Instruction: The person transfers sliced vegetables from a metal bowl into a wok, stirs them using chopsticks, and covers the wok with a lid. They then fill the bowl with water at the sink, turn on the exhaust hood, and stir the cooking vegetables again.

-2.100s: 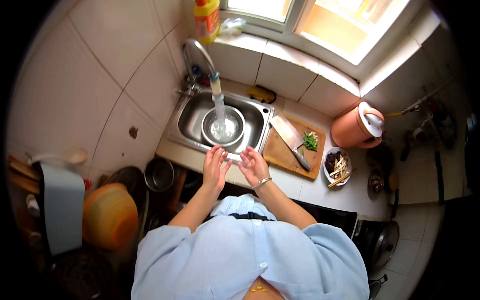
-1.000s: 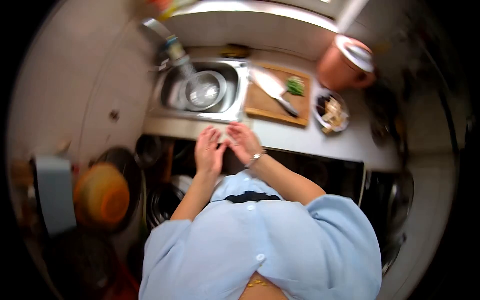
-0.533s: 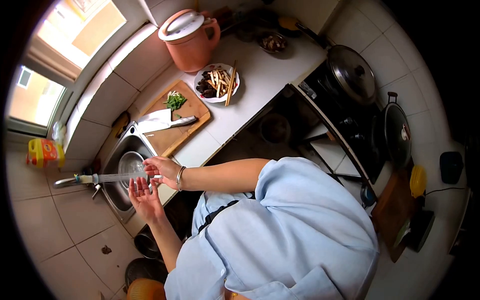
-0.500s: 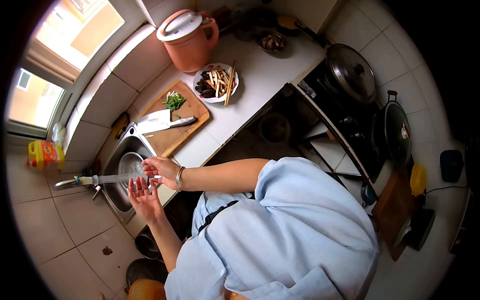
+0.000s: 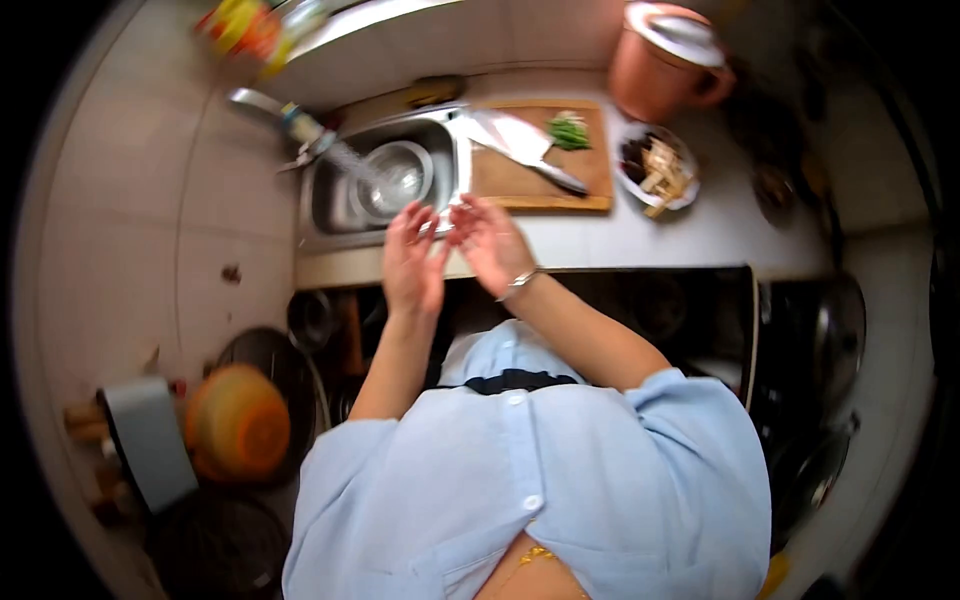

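My left hand (image 5: pixel 413 262) and my right hand (image 5: pixel 490 245) are held close together at the front edge of the sink (image 5: pixel 312 215). Both are empty, palms turned up and fingers apart. A bracelet circles my right wrist. Just beyond my hands, water runs from the faucet (image 5: pixel 262 103) into a metal basin (image 5: pixel 428 185) inside the sink. To the right lies a wooden cutting board (image 5: pixel 592 188) bearing a cleaver (image 5: pixel 515 138) and chopped green onion (image 5: pixel 569 131).
Right of the board stands a plate (image 5: pixel 692 160) of dark pieces and pale strips. Behind it is a pink pitcher (image 5: pixel 652 80) with a pale lid. A yellow bottle (image 5: pixel 245 32) is at the far left. Below it, an orange bowl-like container (image 5: pixel 238 424) sits low.
My view and body have turned left to face the sink squarely. My hands remain near each other and empty, now side by side at the sink's front edge.
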Demonstrator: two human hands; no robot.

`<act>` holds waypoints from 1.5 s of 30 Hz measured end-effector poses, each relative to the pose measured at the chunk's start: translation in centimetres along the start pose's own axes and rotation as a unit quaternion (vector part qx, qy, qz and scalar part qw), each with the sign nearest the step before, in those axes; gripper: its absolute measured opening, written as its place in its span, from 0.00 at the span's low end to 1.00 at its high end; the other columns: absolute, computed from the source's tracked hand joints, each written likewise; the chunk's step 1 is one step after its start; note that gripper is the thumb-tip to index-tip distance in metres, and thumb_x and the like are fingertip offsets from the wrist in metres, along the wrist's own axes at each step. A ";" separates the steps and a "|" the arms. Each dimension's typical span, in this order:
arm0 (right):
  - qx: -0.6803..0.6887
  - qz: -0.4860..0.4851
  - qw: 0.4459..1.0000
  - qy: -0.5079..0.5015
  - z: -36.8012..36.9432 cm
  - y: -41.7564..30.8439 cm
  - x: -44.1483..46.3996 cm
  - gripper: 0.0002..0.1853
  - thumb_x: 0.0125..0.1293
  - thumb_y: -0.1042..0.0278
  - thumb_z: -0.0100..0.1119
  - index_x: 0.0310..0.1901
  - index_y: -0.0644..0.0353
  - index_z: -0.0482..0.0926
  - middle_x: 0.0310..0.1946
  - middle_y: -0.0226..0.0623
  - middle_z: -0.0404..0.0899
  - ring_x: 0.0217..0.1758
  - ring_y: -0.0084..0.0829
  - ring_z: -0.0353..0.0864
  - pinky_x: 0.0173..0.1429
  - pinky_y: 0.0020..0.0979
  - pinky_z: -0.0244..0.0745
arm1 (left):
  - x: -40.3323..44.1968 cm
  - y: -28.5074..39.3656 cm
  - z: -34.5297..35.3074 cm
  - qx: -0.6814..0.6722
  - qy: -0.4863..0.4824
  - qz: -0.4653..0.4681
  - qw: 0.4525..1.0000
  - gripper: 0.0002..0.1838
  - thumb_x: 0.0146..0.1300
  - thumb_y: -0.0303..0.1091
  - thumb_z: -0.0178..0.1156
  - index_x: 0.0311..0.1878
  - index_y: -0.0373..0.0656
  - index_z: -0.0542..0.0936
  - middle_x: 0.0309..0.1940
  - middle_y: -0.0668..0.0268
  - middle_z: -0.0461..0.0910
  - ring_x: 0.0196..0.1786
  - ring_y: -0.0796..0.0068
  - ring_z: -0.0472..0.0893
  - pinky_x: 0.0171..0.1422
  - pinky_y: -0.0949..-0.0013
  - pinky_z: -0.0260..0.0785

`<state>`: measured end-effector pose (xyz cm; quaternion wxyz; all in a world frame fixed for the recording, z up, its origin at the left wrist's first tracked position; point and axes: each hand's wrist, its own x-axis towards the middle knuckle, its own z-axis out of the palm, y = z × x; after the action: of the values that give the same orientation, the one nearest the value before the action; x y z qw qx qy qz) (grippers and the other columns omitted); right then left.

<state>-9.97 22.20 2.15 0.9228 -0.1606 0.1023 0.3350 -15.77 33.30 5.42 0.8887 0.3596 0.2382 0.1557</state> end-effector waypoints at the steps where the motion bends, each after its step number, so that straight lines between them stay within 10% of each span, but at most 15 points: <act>1: -0.013 0.020 1.000 0.021 0.2 -0.2 -0.4 0.16 0.67 0.58 0.56 0.51 0.58 0.75 0.45 0.33 0.78 0.52 0.27 0.75 0.60 0.31 0.70 | -0.6 0.0 0.3 0.002 0.009 0.008 1.000 0.19 0.71 0.44 0.51 0.58 0.44 0.72 0.51 0.64 0.74 0.58 0.69 0.72 0.65 0.56 0.65; 30: -0.088 0.130 0.983 0.096 0.7 4.9 3.0 0.19 0.69 0.60 0.53 0.55 0.63 0.72 0.51 0.40 0.74 0.56 0.31 0.72 0.63 0.30 0.68 | 0.1 0.9 -5.1 -0.063 0.106 0.026 0.992 0.15 0.69 0.41 0.54 0.54 0.44 0.72 0.48 0.66 0.73 0.51 0.74 0.73 0.57 0.64 0.68; 45: -0.175 0.116 0.974 0.089 6.0 22.0 25.0 0.19 0.70 0.68 0.49 0.58 0.70 0.70 0.51 0.40 0.77 0.52 0.30 0.76 0.56 0.26 0.70 | 18.8 11.6 -18.6 -0.020 0.234 0.119 0.965 0.15 0.69 0.35 0.53 0.55 0.41 0.74 0.49 0.66 0.74 0.51 0.75 0.73 0.55 0.66 0.65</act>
<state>-4.92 54.98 -4.74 0.8223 -0.3359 0.1417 0.4368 -11.19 60.28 -3.84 0.7899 0.3212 0.3923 0.3449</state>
